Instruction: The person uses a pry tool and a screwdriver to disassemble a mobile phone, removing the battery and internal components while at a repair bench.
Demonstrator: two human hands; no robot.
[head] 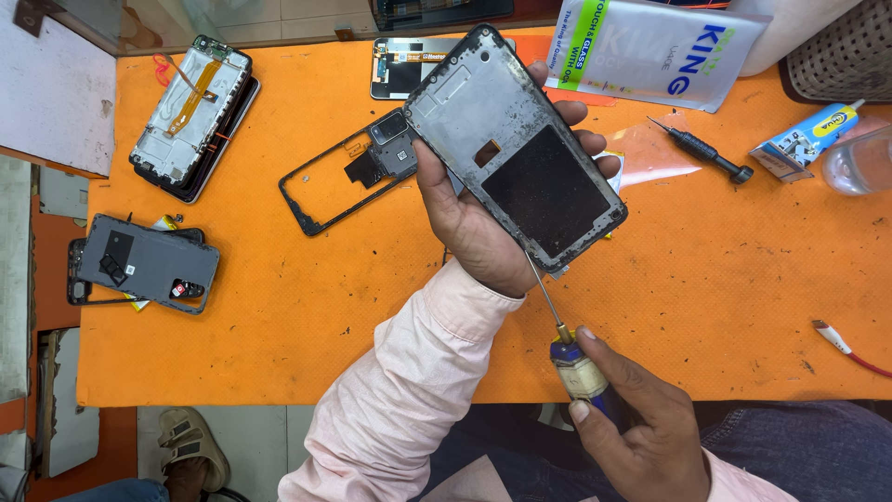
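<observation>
My left hand (469, 218) holds a bare grey phone frame (511, 139) tilted above the orange mat (279, 307), its inner side facing me, with a dark patch on its lower half. My right hand (632, 418) grips a small screwdriver (569, 353) by its blue and tape-wrapped handle. The thin metal shaft points up to the frame's lower edge, near my left palm.
On the mat lie an empty black phone rim with a camera module (348, 177), an opened phone with an orange flex cable (193, 116), a grey back cover (147, 265), a black screwdriver (703, 150), a glue tube (806, 139), a white pouch (655, 46) and a red-white cable (847, 349).
</observation>
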